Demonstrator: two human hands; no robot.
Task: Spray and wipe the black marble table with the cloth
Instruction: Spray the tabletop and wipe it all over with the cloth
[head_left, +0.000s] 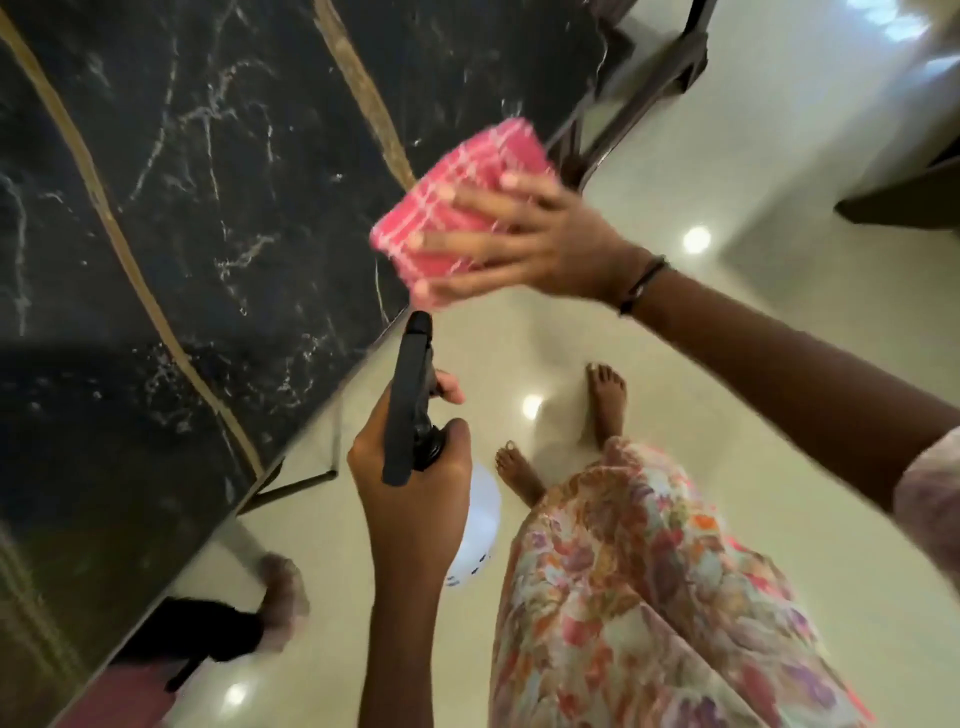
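Pink checked cloth (457, 208), folded into a thick block, is held up in the air just past the near edge of the black marble table (197, 208), partly over its corner region and partly over the floor. The right hand (524, 244) lies across the cloth's top face with fingers (447, 240) spread and fairly straight; the thumb is hidden, so the grip underneath cannot be told. The cloth's long axis runs diagonally, its far end towards the table top.

Below the cloth, the left hand (410, 467) grips a spray bottle with a black trigger head and white body (410, 405): fingers wrap the neck, and one finger curls at the trigger. Its nozzle points up and away, the tip just beneath the cloth's lower edge, apart from it. The white body hangs below the hand beside the table edge; what it holds cannot be seen.

White veins and tan-gold bands cross the table, whose edge slants from lower left to upper right. Beyond that edge lies glossy cream tiled floor (727, 322), broad and bare around two bare feet (605, 400) and a floral patterned garment (649, 597). Dark chair frame (639, 88) stands by the table's far end. A thin black band (641, 283) circles the right wrist.
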